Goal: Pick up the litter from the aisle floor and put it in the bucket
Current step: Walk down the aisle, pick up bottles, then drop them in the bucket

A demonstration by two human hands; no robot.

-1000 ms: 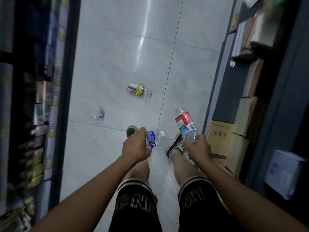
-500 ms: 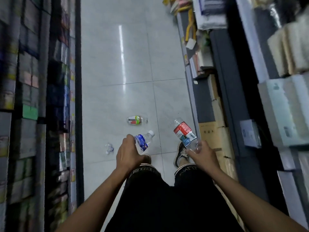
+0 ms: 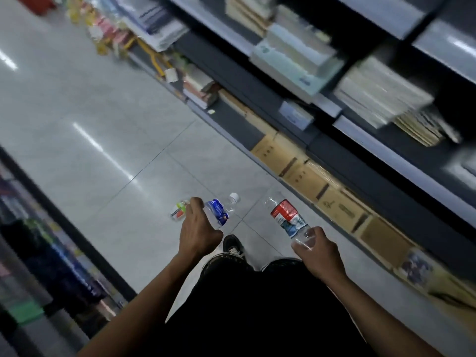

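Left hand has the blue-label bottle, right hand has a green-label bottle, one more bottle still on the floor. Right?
Not quite. In the head view the right hand holds a red-label bottle, not green. The left hand does hold the blue-label bottle, and a bottle lies on the floor.

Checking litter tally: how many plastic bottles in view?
3: blue-label bottle in left hand, red-label bottle in right hand, green-label bottle on floor, partly hidden.
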